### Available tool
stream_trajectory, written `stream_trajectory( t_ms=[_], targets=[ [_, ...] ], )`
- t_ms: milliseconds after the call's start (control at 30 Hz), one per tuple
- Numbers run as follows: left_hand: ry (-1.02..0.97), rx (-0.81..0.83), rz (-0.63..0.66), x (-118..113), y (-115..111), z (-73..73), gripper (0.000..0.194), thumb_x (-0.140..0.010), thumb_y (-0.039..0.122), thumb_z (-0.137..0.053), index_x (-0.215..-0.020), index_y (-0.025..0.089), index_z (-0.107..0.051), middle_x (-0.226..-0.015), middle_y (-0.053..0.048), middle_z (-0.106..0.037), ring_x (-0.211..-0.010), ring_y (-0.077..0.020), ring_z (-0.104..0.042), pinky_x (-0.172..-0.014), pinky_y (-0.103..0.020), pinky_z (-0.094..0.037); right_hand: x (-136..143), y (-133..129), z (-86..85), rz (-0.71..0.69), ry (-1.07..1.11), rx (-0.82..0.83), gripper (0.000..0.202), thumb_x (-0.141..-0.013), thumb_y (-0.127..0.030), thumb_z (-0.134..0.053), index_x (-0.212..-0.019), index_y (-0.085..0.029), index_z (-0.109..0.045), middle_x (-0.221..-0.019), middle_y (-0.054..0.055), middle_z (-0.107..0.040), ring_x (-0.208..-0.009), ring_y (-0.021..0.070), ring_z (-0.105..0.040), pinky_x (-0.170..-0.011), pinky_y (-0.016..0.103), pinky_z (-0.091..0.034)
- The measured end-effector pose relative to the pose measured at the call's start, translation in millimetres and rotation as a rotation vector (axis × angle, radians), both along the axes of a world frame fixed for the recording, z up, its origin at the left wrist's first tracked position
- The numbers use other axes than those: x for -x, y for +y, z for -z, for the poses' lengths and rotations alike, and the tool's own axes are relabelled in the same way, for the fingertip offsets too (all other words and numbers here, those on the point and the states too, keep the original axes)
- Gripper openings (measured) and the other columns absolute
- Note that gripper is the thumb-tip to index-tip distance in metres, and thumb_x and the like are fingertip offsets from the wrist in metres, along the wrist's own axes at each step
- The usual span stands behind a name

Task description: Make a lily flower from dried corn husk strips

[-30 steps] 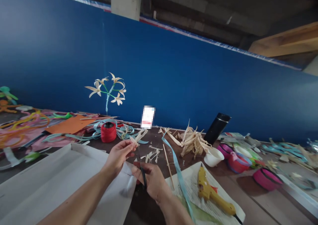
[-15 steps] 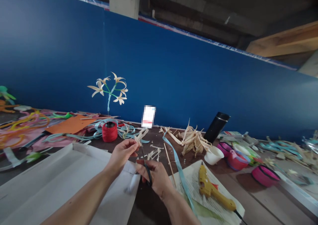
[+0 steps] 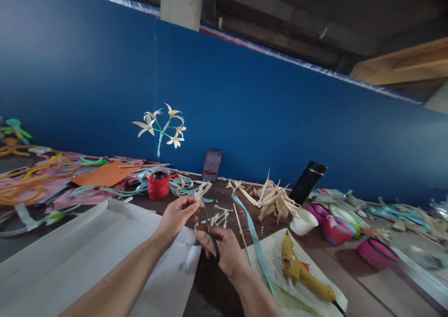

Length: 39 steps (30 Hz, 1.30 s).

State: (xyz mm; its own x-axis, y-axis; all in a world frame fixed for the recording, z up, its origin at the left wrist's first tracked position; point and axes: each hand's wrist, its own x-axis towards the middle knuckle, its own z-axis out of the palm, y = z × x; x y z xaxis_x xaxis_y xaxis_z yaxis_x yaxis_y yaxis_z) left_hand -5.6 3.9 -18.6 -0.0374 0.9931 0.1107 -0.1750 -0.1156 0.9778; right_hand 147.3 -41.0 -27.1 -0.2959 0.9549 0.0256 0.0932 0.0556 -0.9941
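In my left hand [image 3: 180,217] a pale dried husk strip [image 3: 203,189] is pinched between thumb and fingers, its loose end pointing up. My right hand [image 3: 220,249] grips black-handled scissors [image 3: 214,244], whose blades point up and left against the strip beside my left fingertips. Pale cut scraps [image 3: 220,217] lie on the dark table just beyond the hands. A light blue ribbon [image 3: 250,226] and a thin stick [image 3: 241,228] run to the right of them. Behind, a stem with several cream flowers [image 3: 161,130] stands upright before the blue panel.
A white tray [image 3: 105,251] lies under my left forearm. To the right are a yellow glue gun [image 3: 304,275] on printed paper, dried husks [image 3: 275,198], a white cup [image 3: 304,222], a black flask [image 3: 308,182] and pink containers [image 3: 377,253]. A red spool [image 3: 158,185] sits back left.
The whole view has shifted slightly, so things appear a little further right. The upright phone's screen has gone from bright to dark. Both hands keep their hold on strip and scissors.
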Motion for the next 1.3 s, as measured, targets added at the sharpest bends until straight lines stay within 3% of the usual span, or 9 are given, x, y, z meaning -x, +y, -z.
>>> stream_trajectory(
  t_ms=[700, 1300],
  targets=[
    [-0.187, 0.125, 0.042, 0.5, 4.2, 7.9, 0.027, -0.060, 0.035, -0.075, -0.072, 0.014, -0.063, -0.073, -0.002, -0.064, -0.069, -0.0114, -0.058, -0.058, -0.019, -0.045, 1.2, 2.2, 3.5, -0.007, -0.024, -0.071, 0.038, -0.073, -0.046, -0.064, -0.087, -0.012, -0.070, -0.045, -0.005, -0.041, -0.043, 0.0069, -0.035, -0.043, 0.020, -0.025],
    [-0.139, 0.121, 0.073, 2.5, 6.4, 7.1, 0.027, -0.061, 0.037, -0.073, -0.073, 0.014, -0.063, -0.073, -0.003, -0.065, -0.067, -0.0111, -0.058, -0.059, -0.020, -0.044, -0.4, 0.1, -0.6, -0.031, -0.059, -0.071, 0.042, -0.075, -0.051, -0.060, -0.089, -0.013, -0.070, -0.047, -0.004, -0.042, -0.044, 0.0079, -0.037, -0.045, 0.021, -0.027]
  ],
)
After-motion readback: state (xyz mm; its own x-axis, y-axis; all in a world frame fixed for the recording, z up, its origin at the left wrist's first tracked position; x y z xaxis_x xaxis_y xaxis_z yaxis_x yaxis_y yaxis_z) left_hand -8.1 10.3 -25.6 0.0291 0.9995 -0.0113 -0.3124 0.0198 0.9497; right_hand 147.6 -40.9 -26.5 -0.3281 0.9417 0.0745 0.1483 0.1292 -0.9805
